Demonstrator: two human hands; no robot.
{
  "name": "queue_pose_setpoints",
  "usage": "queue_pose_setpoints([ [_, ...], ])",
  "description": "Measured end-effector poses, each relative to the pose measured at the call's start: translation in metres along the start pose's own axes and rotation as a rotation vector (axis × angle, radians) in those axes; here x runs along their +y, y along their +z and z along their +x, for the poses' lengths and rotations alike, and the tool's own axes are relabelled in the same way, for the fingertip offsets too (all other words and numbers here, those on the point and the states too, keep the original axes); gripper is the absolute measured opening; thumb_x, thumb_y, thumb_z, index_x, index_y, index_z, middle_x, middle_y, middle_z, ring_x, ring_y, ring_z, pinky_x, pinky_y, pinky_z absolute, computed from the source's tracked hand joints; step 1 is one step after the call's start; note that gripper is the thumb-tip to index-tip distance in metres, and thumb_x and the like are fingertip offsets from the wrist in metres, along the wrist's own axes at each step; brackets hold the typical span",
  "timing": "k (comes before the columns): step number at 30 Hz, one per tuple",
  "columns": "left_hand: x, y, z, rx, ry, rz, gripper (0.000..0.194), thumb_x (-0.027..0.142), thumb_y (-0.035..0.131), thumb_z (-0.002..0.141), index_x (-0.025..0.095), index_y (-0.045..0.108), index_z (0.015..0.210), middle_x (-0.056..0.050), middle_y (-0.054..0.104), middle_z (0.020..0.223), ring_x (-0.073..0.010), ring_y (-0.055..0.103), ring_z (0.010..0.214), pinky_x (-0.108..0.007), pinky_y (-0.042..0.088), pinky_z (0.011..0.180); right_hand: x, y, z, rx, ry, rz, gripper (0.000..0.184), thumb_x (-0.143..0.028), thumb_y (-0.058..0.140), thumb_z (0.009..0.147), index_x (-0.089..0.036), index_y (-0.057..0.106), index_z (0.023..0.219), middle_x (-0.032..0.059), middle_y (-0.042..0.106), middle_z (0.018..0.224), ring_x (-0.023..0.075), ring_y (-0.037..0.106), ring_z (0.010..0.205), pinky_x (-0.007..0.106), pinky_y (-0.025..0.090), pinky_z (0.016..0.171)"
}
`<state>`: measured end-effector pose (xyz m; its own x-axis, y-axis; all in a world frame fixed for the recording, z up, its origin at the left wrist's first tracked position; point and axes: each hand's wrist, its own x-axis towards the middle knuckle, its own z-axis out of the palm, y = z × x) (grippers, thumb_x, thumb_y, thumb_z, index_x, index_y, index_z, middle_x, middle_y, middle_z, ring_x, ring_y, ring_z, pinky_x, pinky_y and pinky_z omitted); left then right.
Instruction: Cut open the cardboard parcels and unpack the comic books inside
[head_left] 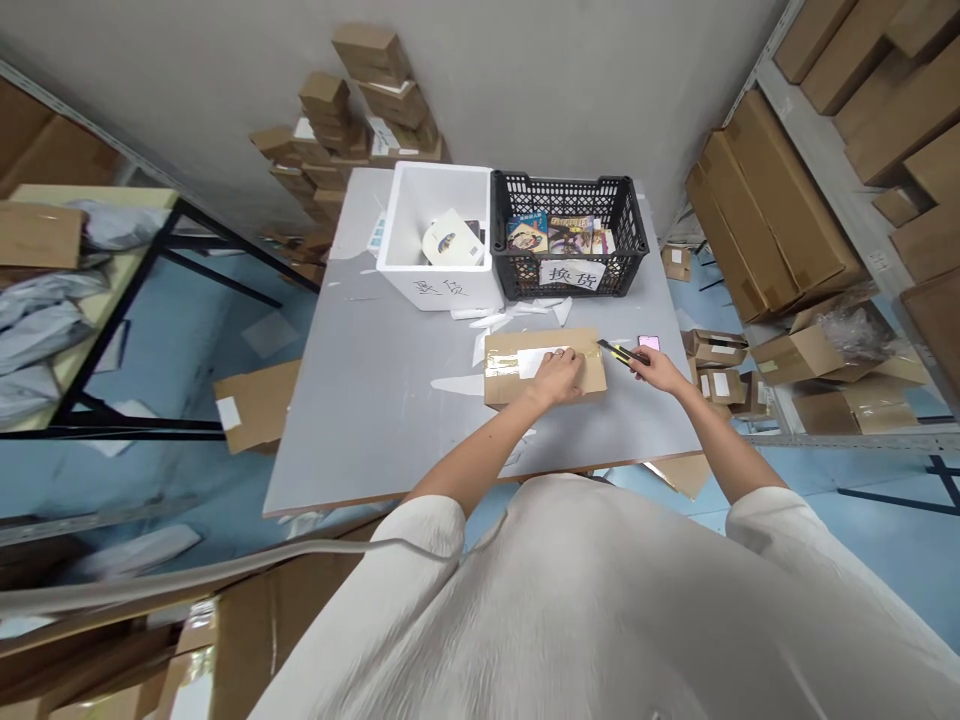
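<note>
A closed, taped cardboard box [502,372] with a white label on top lies on the grey table [375,390] in front of me. My left hand [559,377] rests on the box's top, right of the label, its fingers bent against the cardboard; nothing shows in its grip. To the right, my right hand [657,370] is closed round a black and yellow utility knife [622,353]. The knife points left, its tip at the box's upper right corner. Whether the blade touches the box I cannot tell.
Behind the box stand a white foam bin [442,283] and a black plastic crate [630,262] with books in it. Torn paper scraps [517,315] lie around. A phone [649,342] is by my right hand. Cartons fill the shelves [832,160] at right.
</note>
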<state>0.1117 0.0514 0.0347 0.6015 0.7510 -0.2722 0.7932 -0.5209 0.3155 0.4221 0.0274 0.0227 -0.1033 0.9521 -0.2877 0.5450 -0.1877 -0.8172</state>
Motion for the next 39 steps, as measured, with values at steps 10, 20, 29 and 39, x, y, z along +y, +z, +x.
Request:
queue_pose_setpoints([
  [10,0.008,0.01,0.011,-0.019,-0.047,0.045,0.077,0.034,0.09,0.089,0.017,0.056,0.156,-0.023,0.059,0.157,-0.0401,0.062,0.146,-0.053,0.032,0.135,0.003,-0.037,0.037,-0.162,-0.137,-0.494,0.03,-0.04,0.068,0.104,-0.024,0.086,0.122,0.008,0.084,0.104,0.0265,0.072,0.094,0.034,0.053,0.086],
  [20,0.011,0.006,0.004,0.004,-0.054,0.036,0.073,0.031,0.09,0.09,0.018,0.056,0.153,-0.021,0.058,0.155,-0.0396,0.063,0.145,-0.054,0.032,0.136,0.001,-0.022,0.044,-0.308,-0.09,-0.411,0.036,-0.052,0.067,0.102,-0.023,0.085,0.111,0.0026,0.076,0.081,0.0225,0.062,0.078,0.031,0.049,0.076],
  [29,0.002,0.008,-0.001,0.057,-0.037,-0.034,0.076,0.037,0.085,0.095,0.021,0.054,0.162,-0.02,0.057,0.159,-0.0394,0.064,0.143,-0.051,0.043,0.129,0.002,-0.031,0.008,-0.28,0.041,-0.176,0.038,-0.059,0.072,0.095,-0.022,0.075,0.097,0.0031,0.074,0.08,0.0187,0.061,0.072,0.028,0.05,0.067],
  [39,-0.022,0.004,0.016,0.274,-0.142,-0.119,0.06,0.02,0.063,0.102,0.023,0.056,0.162,-0.02,0.057,0.167,-0.0382,0.051,0.159,-0.056,0.04,0.134,-0.004,-0.022,-0.022,-0.105,-0.027,-0.118,0.05,-0.069,0.057,0.109,-0.022,0.073,0.114,0.0091,0.083,0.097,0.0229,0.074,0.083,0.034,0.062,0.079],
])
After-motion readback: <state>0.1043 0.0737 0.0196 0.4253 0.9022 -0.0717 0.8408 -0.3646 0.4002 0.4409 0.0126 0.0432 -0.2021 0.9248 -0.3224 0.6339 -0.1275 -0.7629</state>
